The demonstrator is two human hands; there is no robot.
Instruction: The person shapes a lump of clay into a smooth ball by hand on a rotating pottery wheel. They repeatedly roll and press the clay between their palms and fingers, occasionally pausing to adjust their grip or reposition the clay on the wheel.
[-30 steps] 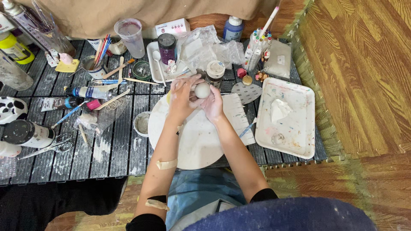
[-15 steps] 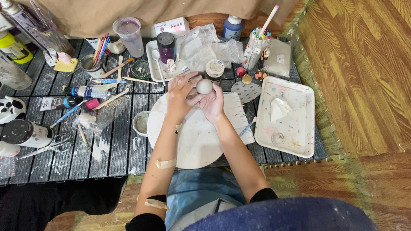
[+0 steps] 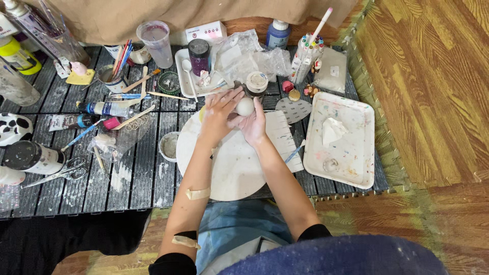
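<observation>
Your left hand (image 3: 219, 114) and right hand (image 3: 253, 125) meet above the far edge of the round white board, and together they cup a small pale clay ball (image 3: 245, 106); the left fingers curl over it from nine o'clock, the right palm cradles it from five o'clock, so both hands are closed around that ball

Going from big to small: the dark slatted worktop (image 3: 127, 183) carries nearly everything and is streaked with white smears. Wooden floor (image 3: 433, 76) runs along its three o'clock side. Under your forearms lies the round white board (image 3: 234, 168), the ball held just above its twelve o'clock rim. At three o'clock from the board sits a white rectangular tray (image 3: 356, 147), speckled with paint, with a crumpled tissue (image 3: 332, 130) lying in it. A second, smaller white tray (image 3: 182, 71) stands at twelve o'clock from your hands, with a white spoon (image 3: 189, 76) laid on it and crinkled clear plastic bags (image 3: 244, 58) beside it

Next to those bags stands a blue bottle (image 3: 278, 33), and a cluster of marker pens (image 3: 307, 51) rises at one o'clock. A clear plastic cup (image 3: 155, 40) stands at eleven o'clock. At nine o'clock you have a cup of brushes (image 3: 113, 76), tubes of paint (image 3: 104, 108) and, nearer the edge, scissors (image 3: 61, 170). A small round dish (image 3: 168, 146) touches the board's nine o'clock side. A thin blue tool (image 3: 294, 152) lies between the board and the speckled tray
</observation>
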